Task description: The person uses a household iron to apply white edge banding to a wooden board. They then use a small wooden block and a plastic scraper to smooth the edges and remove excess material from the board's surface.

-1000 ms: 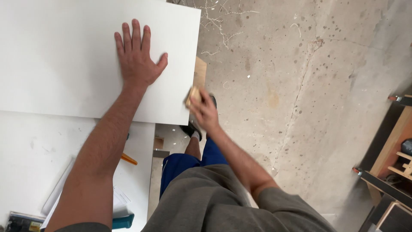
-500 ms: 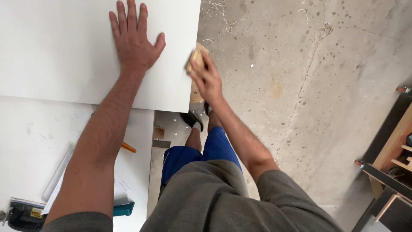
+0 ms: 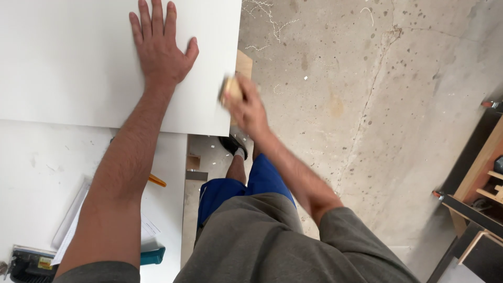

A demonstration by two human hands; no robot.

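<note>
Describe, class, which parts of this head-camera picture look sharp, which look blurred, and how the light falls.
Head view: the left hand lies sharp and flat on the white board; the right hand and the small tan block it holds at the board's edge are smeared by motion; even, soft light, no hard glare; the concrete floor stays sharp.

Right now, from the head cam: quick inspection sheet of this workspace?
Surface: white worktable, dusty.
Job's things: white panel lying flat; small tan block at its right edge.
Clutter: papers, orange pencil, teal tool, dark tool.
Grippers: left hand flat on the panel; right hand grips the block, blurred.
Cables: nothing seen.
Surroundings: stained concrete floor, wooden frames at right.
</note>
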